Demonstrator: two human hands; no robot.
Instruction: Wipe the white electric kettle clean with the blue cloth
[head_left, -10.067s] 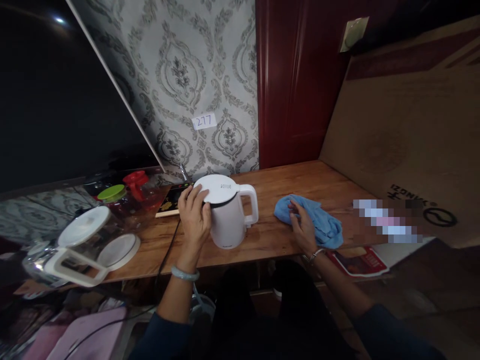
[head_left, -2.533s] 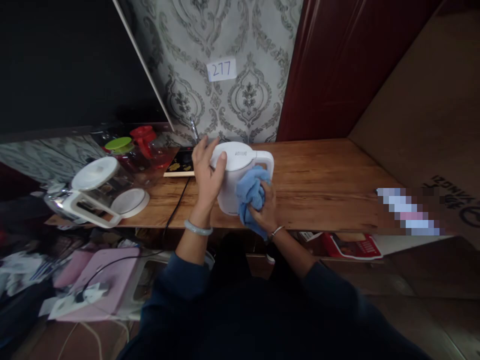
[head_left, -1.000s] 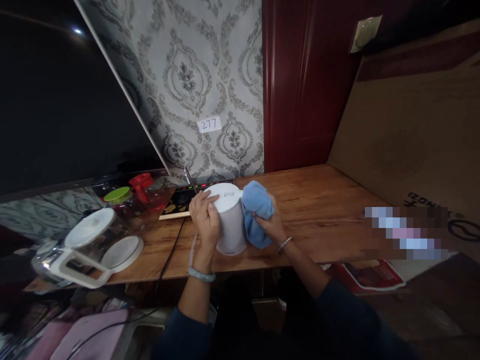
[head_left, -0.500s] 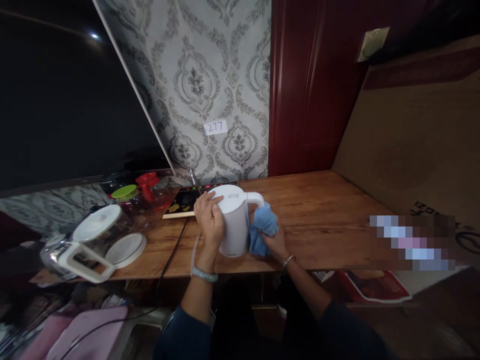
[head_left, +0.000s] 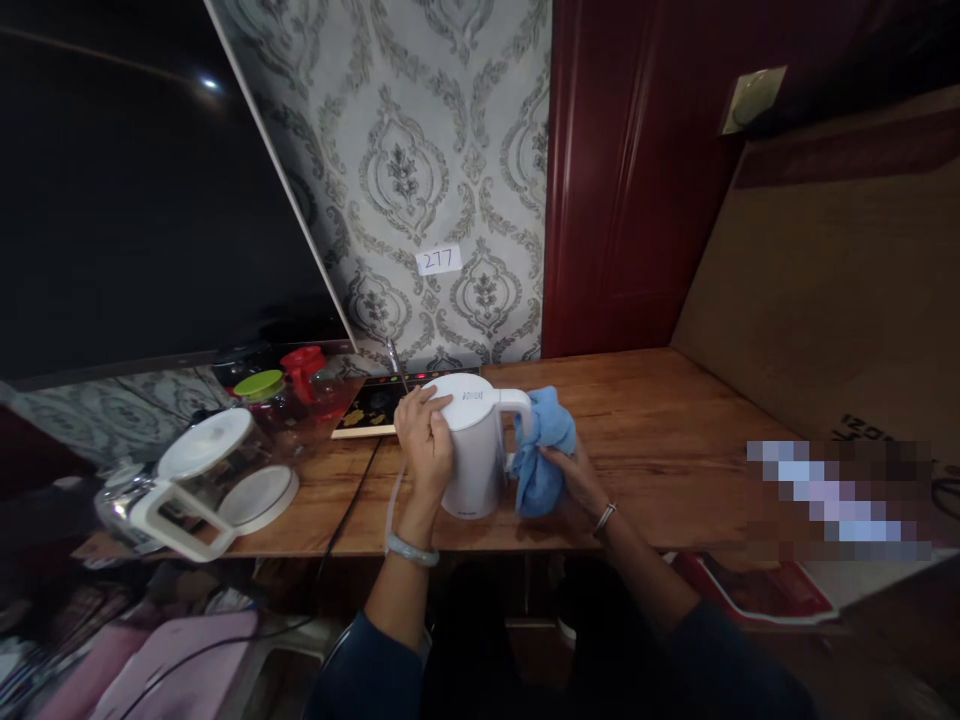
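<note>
Kettle (head_left: pixel 474 470) stands near the table edge (head_left: pixel 517 548); cloth (head_left: pixel 546 455) seemingly touches its handle (head_left: pixel 514 399).

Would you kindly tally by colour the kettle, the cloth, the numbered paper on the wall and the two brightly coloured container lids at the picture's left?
White: 2 (kettle, numbered paper)
Blue: 1 (cloth)
Green: 1 (nearer lid)
Red: 1 (farther lid)
Total: 5
</note>
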